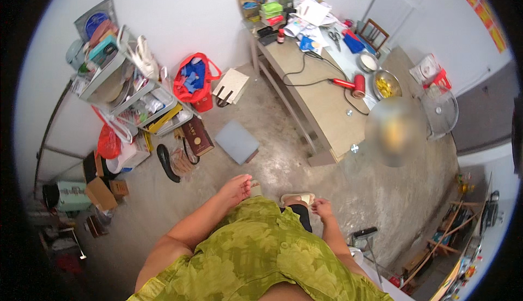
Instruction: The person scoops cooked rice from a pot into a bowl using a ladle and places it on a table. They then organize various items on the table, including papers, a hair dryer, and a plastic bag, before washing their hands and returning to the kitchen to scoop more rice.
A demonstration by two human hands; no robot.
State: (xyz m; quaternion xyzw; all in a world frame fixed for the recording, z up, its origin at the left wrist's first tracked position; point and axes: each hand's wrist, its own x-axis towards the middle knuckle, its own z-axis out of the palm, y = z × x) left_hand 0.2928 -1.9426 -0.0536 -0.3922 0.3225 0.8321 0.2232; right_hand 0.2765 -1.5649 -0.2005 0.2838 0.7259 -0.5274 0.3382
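Observation:
My left hand [236,190] hangs beside my body with its fingers slightly curled, holding nothing. On my other side, my right hand [322,207] is also empty, its fingers loosely bent near a slippered foot [305,197]. Ahead of me a beige table [302,97] carries a red hair dryer [351,84] with its dark cord, scissors [335,39], a small red bottle [280,36] and piled papers [312,13]. A metal bowl of yellow pieces [386,85] and a white bowl [368,62] stand toward its far right. Neither hand touches these things.
A grey square stool [237,141] stands before the table. At left are a loaded shelf cart [141,101], a red bag of blue items [195,78], a white paper bag [232,85], a dark red box [197,135] and cartons [100,194]. Wooden frames [445,227] stand at lower right.

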